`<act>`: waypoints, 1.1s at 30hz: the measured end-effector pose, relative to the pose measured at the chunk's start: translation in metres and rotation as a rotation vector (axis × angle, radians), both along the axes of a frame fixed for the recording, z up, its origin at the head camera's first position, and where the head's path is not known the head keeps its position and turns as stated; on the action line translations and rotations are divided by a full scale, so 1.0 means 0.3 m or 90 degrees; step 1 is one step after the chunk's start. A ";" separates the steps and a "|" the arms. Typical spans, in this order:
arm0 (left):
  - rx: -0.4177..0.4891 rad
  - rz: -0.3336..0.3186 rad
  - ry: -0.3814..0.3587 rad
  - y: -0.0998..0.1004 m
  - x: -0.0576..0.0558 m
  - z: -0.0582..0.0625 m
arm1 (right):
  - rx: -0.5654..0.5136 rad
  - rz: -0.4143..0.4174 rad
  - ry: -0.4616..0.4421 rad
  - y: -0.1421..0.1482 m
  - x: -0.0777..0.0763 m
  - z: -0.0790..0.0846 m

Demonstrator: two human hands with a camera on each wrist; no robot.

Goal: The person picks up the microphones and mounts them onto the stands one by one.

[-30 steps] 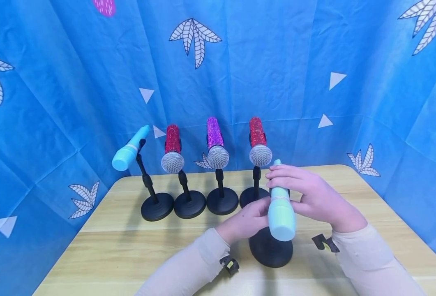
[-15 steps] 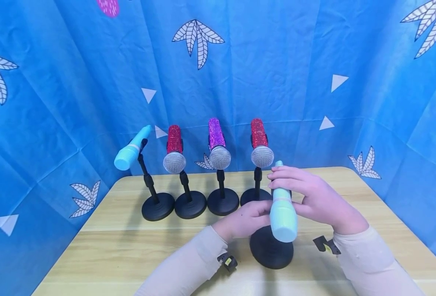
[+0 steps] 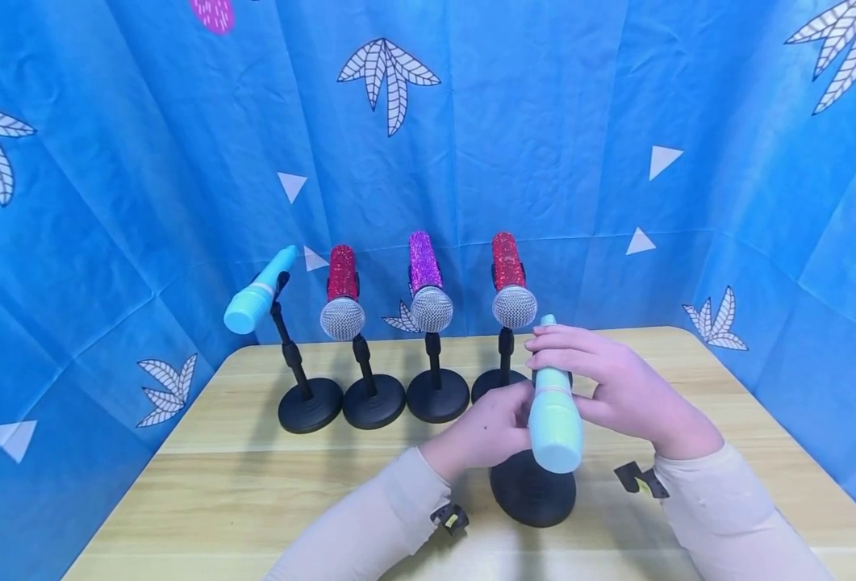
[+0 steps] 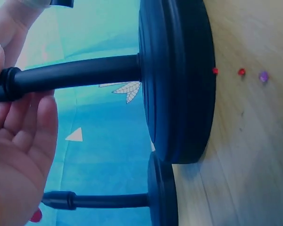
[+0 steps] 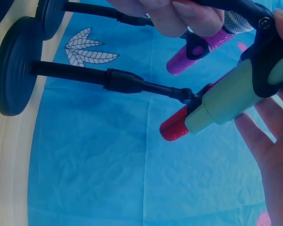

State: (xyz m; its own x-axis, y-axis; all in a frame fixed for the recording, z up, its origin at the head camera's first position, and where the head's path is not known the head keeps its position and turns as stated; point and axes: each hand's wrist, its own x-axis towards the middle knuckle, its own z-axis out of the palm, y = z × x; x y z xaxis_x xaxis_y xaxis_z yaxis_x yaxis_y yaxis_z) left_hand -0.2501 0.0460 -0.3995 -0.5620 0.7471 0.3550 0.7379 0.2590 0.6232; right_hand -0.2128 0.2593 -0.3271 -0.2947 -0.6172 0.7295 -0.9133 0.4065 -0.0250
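A pale turquoise microphone (image 3: 556, 432) sits in the black clip (image 5: 262, 70) of a desk stand, its head toward me. My right hand (image 3: 609, 375) holds the microphone's body from the right, fingers over the top and thumb below. My left hand (image 3: 487, 428) grips the upper part of the stand's pole (image 4: 85, 73), near its collar, just under the microphone. The stand's round black base (image 3: 532, 492) rests on the table. In the head view the microphone hides the left fingertips.
Behind stand several microphones on black stands: a turquoise one (image 3: 249, 307), a red one (image 3: 341, 274), a purple one (image 3: 423, 262) and another red one (image 3: 506, 262). Small red and purple bits (image 4: 242, 72) lie on the wooden table (image 3: 253, 500). Blue cloth (image 3: 529, 121) surrounds it.
My left hand has shifted its hold on the pole, with its knuckles slightly higher now. The right hand and the microphone stay almost still. The head view has moved slightly.
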 end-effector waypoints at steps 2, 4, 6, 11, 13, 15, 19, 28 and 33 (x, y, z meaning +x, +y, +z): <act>0.003 -0.019 -0.024 -0.008 -0.003 -0.002 | 0.001 0.002 0.002 -0.001 0.000 0.000; 0.012 -0.054 -0.052 -0.020 -0.010 -0.005 | 0.001 0.004 0.000 -0.002 0.001 0.000; 0.022 -0.090 -0.071 -0.033 -0.019 -0.007 | 0.002 0.005 -0.002 -0.002 0.001 0.000; 0.031 -0.141 -0.033 -0.056 -0.040 -0.004 | 0.006 -0.006 -0.014 0.000 0.001 -0.002; 0.024 -0.142 -0.009 -0.059 -0.045 -0.003 | 0.006 -0.009 -0.017 0.001 0.001 -0.003; 0.018 -0.136 0.004 -0.058 -0.047 -0.001 | 0.007 -0.011 -0.019 0.002 0.000 -0.004; 0.018 -0.107 -0.015 -0.050 -0.041 0.004 | 0.007 -0.014 -0.021 0.002 0.001 -0.003; 0.015 -0.061 -0.055 -0.039 -0.020 0.006 | 0.001 -0.015 -0.021 0.003 0.003 -0.002; 0.001 -0.127 -0.035 -0.042 -0.032 -0.001 | 0.002 -0.012 -0.022 0.003 0.000 -0.001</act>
State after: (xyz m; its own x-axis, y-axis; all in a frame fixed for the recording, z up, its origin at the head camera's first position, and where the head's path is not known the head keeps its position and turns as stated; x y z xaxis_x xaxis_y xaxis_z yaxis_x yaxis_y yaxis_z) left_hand -0.2597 0.0334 -0.3998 -0.4218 0.8447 0.3295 0.7391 0.1099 0.6646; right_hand -0.2128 0.2603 -0.3273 -0.3319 -0.6139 0.7162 -0.9037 0.4245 -0.0550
